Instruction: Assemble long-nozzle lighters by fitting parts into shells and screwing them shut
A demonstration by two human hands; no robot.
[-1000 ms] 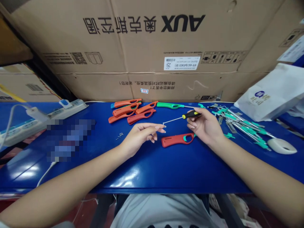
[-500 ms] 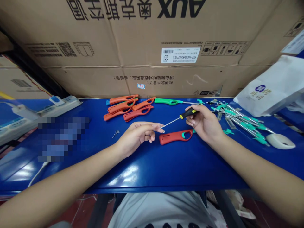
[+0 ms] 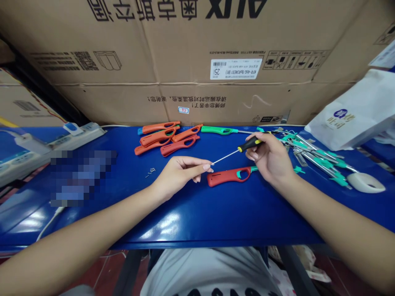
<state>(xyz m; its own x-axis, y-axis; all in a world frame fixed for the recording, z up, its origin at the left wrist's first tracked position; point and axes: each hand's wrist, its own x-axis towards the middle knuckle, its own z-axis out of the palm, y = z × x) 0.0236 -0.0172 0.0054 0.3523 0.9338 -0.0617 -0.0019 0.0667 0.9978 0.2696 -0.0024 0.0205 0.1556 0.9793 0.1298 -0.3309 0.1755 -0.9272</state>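
My right hand (image 3: 273, 158) grips a screwdriver (image 3: 249, 144) by its black and yellow handle, its thin shaft slanting down to the left. At the shaft's tip, my left hand (image 3: 185, 170) is closed, thumb and finger pinching a tiny metal screw that the fingertips mostly hide. Just below the hands lies a red lighter handle (image 3: 224, 178) with a teal trigger; a teal end sticks out towards my right hand. Several small screws (image 3: 150, 172) lie on the blue table left of my left hand.
Orange and red lighter handles (image 3: 157, 137) are heaped behind my left hand, beside a green lighter (image 3: 217, 130). To the right are metal lighter tubes with teal parts (image 3: 324, 158), a whitish oval object (image 3: 365, 182) and a white bag (image 3: 352, 111). A power strip (image 3: 77, 137) is at left; cardboard (image 3: 185, 70) stands behind.
My left thumb has closed against the fingers at the screwdriver's tip. My right hand and the screwdriver have shifted slightly to the right.
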